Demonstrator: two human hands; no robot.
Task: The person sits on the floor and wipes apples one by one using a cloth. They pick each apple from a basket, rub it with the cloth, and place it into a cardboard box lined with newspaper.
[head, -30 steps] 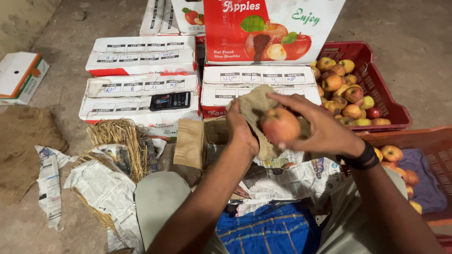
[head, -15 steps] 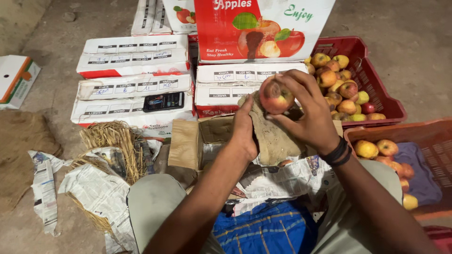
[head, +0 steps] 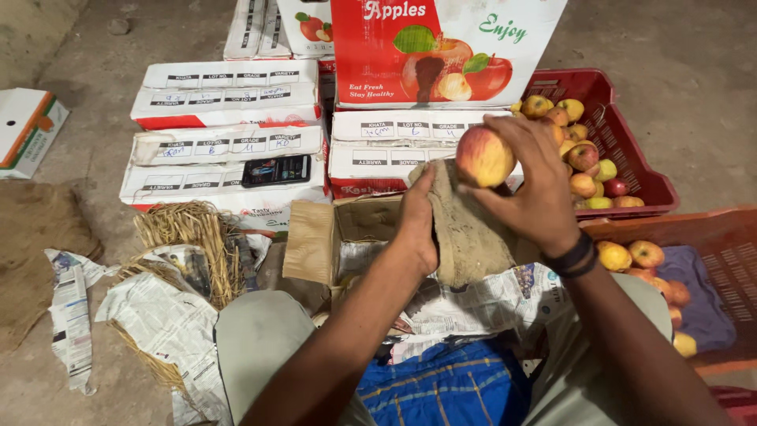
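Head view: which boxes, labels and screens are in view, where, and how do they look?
Upright fruit carton: top centre, red and white, apple pictures.
Flat cartons: stacked left, white with red edges, label grids.
Phone: on the cartons, dark screen.
Small box: far left, white, orange-green trim.

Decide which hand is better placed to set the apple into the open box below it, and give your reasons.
Probably the right hand: its fingers already grip the apple, which is above the open box. The left hand is occupied holding the cloth and does not carry the apple.
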